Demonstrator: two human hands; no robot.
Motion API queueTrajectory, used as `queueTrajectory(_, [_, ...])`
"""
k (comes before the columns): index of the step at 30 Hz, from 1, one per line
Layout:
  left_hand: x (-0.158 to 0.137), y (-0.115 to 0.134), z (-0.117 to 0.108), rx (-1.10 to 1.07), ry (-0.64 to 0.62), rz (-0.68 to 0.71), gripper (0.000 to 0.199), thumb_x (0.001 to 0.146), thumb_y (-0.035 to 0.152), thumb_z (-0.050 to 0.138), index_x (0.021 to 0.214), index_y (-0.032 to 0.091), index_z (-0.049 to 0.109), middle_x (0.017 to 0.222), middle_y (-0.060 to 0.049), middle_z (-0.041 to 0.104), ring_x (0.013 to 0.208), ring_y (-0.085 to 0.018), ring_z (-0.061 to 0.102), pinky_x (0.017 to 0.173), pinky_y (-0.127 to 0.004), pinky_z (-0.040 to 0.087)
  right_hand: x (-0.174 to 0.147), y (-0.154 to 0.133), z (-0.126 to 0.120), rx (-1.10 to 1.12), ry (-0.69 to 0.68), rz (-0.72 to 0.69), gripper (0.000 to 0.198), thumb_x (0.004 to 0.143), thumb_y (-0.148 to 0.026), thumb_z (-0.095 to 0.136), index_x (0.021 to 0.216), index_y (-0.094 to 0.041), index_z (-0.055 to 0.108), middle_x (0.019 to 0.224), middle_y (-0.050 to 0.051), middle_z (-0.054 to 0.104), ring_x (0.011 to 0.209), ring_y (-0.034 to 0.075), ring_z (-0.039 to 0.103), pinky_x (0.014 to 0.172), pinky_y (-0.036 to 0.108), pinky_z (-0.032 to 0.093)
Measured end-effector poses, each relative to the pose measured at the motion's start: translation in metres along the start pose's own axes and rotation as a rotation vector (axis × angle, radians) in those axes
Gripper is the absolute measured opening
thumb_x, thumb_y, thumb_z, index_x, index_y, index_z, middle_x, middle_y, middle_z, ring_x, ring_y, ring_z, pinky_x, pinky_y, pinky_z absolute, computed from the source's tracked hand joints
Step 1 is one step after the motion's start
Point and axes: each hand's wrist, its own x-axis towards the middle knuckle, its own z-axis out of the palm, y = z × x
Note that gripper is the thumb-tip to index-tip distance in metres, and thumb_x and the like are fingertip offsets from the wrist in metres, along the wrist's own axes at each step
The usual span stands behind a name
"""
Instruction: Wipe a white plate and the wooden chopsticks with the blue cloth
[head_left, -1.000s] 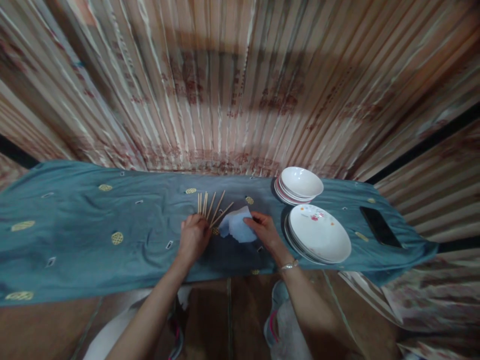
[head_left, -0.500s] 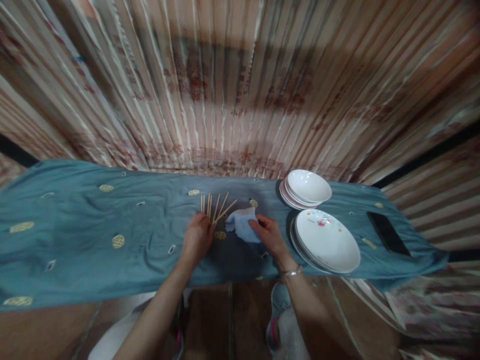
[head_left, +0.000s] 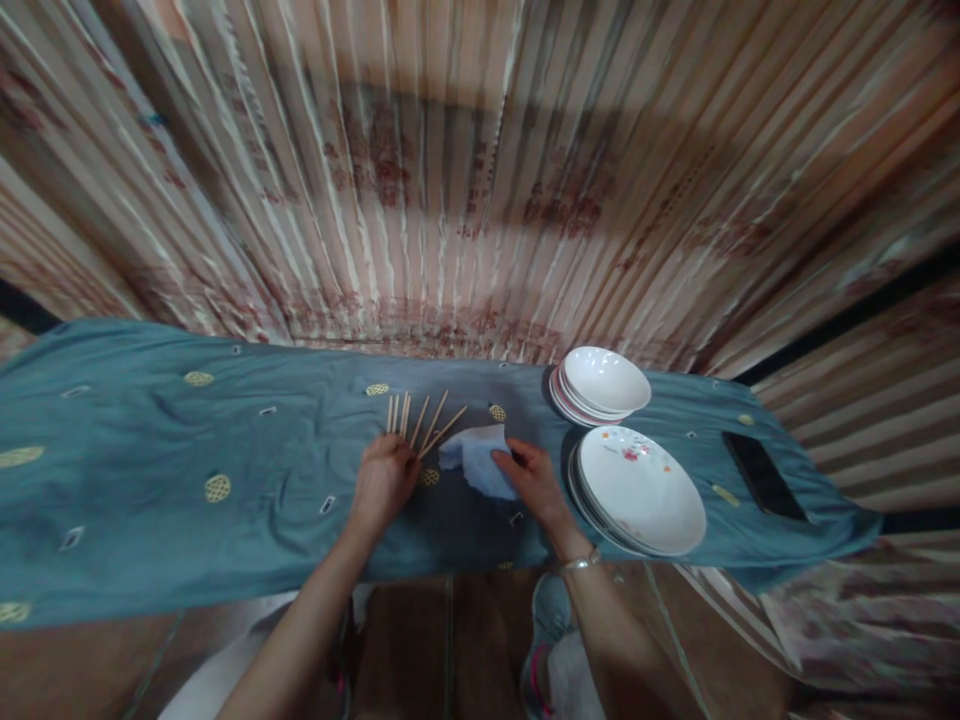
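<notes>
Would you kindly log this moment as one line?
left hand: holds chopsticks | right hand: holds pale cloth | at right: plates, bowls, phone

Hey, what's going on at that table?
Someone is holding a fan of thin sticks in their left hand. Their right hand pinches a pale blue cloth beside the sticks. Stacked bowls and plates stand to the right, with a dark phone lying beyond the plates.
</notes>
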Motion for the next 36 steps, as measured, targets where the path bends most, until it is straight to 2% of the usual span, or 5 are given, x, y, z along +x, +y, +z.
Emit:
queueTrajectory(9, [0.001,-0.003,-0.003,-0.269,0.122,-0.045,0.016,0.078,0.021,0.049,0.073,0.018,0.065,0.093,-0.009,0.065,0.093,-0.024,0.055,0.085,-0.036,0.042,-0.004,-0.018,-0.001,-0.024,0.133,-0.055,0.023,0.075,-0.039,0.06,0.076,-0.017,0.065,0.063,-0.002,0.052,0.059,0.011,0.041,0.053,0.023,0.034])
queueTrajectory(14, [0.001,-0.004,-0.015,-0.84,0.08,-0.37,0.023,0.076,0.039,0.051,0.076,0.018,0.06,0.065,-0.002,0.062,0.057,-0.015,0.055,0.056,-0.026,0.042,-0.003,-0.023,0.001,0.003,0.193,-0.058,0.023,0.074,-0.038,0.061,0.079,-0.017,0.066,0.066,-0.001,0.055,0.06,0.012,0.044,0.053,0.023,0.035])
queueTrajectory(19, [-0.005,0.022,-0.015,-1.396,0.001,-0.579,0.037,0.061,0.051,0.065,0.07,0.017,0.055,0.055,0.005,0.053,0.041,-0.006,0.04,0.041,-0.018,0.03,-0.001,-0.013,0.024,0.032,0.026,-0.008,0.022,0.069,-0.039,0.065,0.069,-0.017,0.063,0.056,-0.004,0.048,0.053,0.009,0.038,0.047,0.021,0.03])
queueTrajectory(28, [-0.015,0.047,-0.011,-1.56,-0.168,-0.531,0.034,0.067,0.047,0.065,0.064,0.016,0.053,0.051,0.007,0.046,0.042,-0.003,0.036,0.041,-0.015,0.026,-0.002,-0.022,0.058,0.709,-0.202,0.371,0.022,0.065,-0.041,0.06,0.067,-0.02,0.061,0.062,0.001,0.061,0.056,0.014,0.053,0.053,0.026,0.043])
queueTrajectory(36, [-0.02,0.053,-0.006,-1.51,-0.199,-0.555,0.023,0.063,0.037,0.066,0.071,0.018,0.058,0.048,0.006,0.045,0.041,-0.006,0.036,0.039,-0.017,0.029,-0.009,-0.012,0.069,0.722,-0.159,0.311,0.022,0.054,-0.029,0.076,0.069,-0.019,0.064,0.049,-0.007,0.051,0.04,0.005,0.035,0.041,0.018,0.028])
